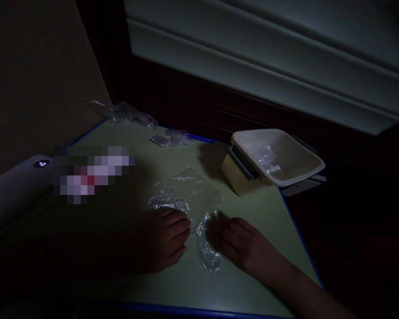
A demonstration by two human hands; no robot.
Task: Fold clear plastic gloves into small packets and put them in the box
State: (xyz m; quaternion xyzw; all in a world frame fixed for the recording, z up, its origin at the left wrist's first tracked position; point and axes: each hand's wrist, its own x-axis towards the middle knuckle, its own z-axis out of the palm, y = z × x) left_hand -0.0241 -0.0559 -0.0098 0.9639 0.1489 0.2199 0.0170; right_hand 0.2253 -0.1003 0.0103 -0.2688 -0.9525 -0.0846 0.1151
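A thin, crinkled clear plastic bag [194, 190] lies spread on the pale green tabletop. My left hand [168, 239] is at its near left edge, fingers curled and closed against the film; the fingertips are partly out of sight. On the other side, my right hand [236, 243] has its bent fingers closed on a bunched fold of the bag, with loose film trailing below them. Deep shadow hides the thumbs and exactly what is pinched.
A cream plastic bin [241, 184] with clear wrappers inside stands tilted at the table's right edge. Small packets [160, 141] and crumpled plastic [123, 113] lie at the back. A white device [20, 184] is at left, beside a pixelated area. The blue-edged table [252, 292] is dimly lit.
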